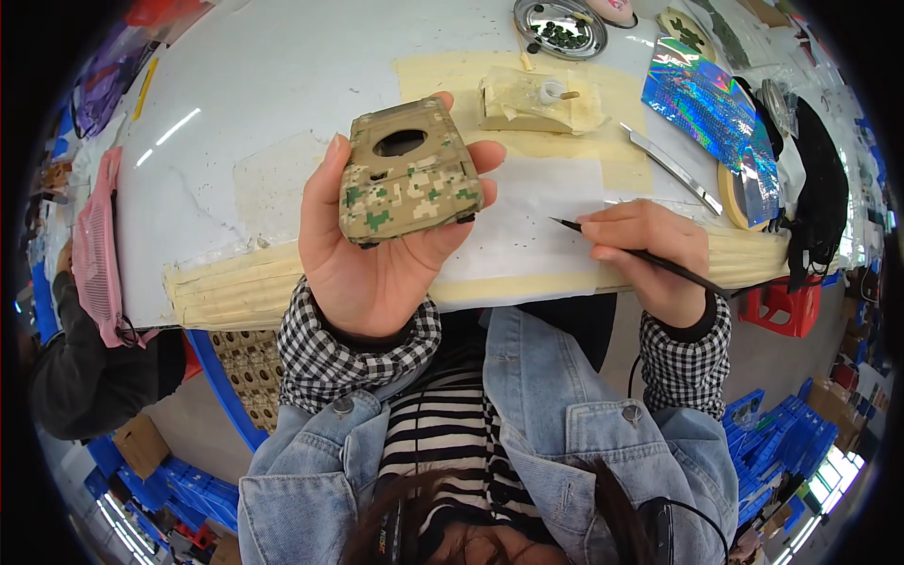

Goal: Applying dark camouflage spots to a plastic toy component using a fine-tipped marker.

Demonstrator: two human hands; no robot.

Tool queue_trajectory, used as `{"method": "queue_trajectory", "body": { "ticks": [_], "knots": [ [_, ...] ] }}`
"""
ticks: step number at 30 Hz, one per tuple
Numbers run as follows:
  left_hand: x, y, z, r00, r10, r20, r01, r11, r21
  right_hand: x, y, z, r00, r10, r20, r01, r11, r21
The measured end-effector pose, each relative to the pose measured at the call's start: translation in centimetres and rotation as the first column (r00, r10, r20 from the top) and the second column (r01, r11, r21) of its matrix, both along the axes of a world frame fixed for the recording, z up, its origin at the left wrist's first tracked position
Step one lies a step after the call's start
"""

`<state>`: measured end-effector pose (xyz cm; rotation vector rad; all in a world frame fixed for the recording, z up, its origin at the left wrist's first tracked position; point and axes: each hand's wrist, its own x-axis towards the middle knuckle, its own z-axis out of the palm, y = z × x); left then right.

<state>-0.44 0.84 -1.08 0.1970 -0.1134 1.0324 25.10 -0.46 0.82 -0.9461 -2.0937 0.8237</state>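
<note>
My left hand (363, 268) holds up a camouflage-patterned plastic housing (405, 193), palm beneath it and fingers around its sides. The housing has a dark oval opening near its far end and a small slot below that. Its surface carries green, tan and brown pixel blocks. To the right, my right hand (650, 250) pinches a thin black fine-tipped paintbrush (640, 254), its point aimed left toward the housing but apart from it. White paper (518, 217) with small dark specks lies beneath the brush tip.
Beyond the paper sits a taped block (513, 104) bearing a small white cup (552, 91). A metal dish (593, 42) with dark green bits stands farther back. On the right are a steel blade-like strip (669, 168) and iridescent bubble wrap (702, 104). A pink mesh pouch (97, 250) hangs at left.
</note>
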Motion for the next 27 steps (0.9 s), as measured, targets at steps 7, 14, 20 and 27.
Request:
{"method": "queue_trajectory", "body": {
  "ticks": [7, 14, 20, 27],
  "knots": [
    [0.9, -0.9, 1.4, 0.982, 0.043, -0.184, -0.054, 0.997, -0.054, -0.1, 0.2, 1.5, 0.888, -0.313, -0.338, 0.055, 0.801, -0.596],
    [1.7, -1.3, 2.6, 0.835, 0.138, -0.533, -0.11, 0.99, 0.085, -1.2, 1.8, 4.5, 0.899, -0.275, -0.34, 0.028, 0.812, -0.583],
    [1.5, -1.1, 2.2, 0.903, 0.126, -0.412, -0.074, 0.987, 0.14, -2.5, 2.5, 5.5, 0.923, -0.222, -0.315, 0.038, 0.866, -0.499],
    [1.5, -1.2, 2.4, 0.868, 0.15, -0.473, -0.09, 0.985, 0.148, -2.4, 3.0, 6.1, 0.923, -0.148, -0.355, -0.034, 0.888, -0.459]
  ]
}}
